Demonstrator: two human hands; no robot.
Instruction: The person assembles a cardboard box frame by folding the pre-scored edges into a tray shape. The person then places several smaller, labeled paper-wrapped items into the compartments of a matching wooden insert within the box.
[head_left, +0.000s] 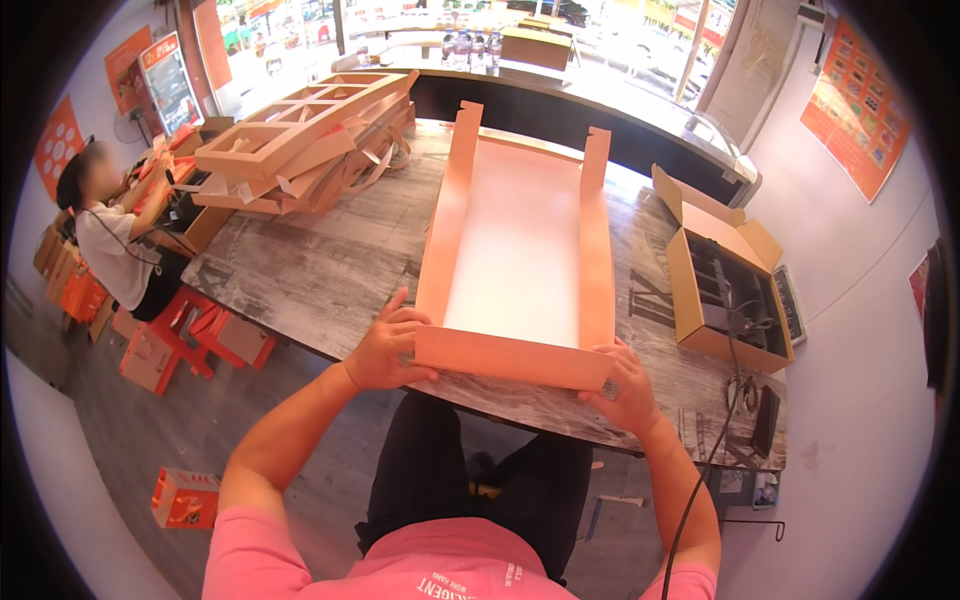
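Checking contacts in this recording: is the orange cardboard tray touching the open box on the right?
Apart. The head view shows a strip of grey tabletop between the orange cardboard tray and the open box.

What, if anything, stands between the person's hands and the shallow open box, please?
Nothing visible does: the left hand holds the shallow open box at its near left corner, and the right hand at its near right corner. The cardboard stack lies off to the left.
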